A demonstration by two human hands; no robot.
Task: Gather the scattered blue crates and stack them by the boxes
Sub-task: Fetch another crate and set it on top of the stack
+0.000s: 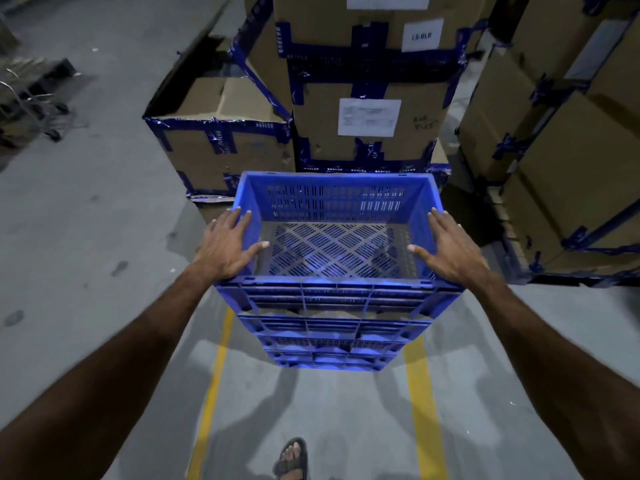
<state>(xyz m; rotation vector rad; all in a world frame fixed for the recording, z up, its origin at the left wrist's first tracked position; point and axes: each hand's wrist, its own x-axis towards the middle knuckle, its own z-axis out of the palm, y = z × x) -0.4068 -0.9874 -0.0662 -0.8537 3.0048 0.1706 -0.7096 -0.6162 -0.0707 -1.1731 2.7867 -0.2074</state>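
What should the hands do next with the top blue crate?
Probably let go and pull back. The top blue crate looks squarely seated on the crate stack by the cardboard boxes, with the left hand and right hand resting open on its side rims.

Two yellow lines [214, 386] run along the grey concrete floor [104, 220]. A metal trolley [31, 102] stands near the floor's far left edge. A sandalled foot [292, 457] rests between the lines.
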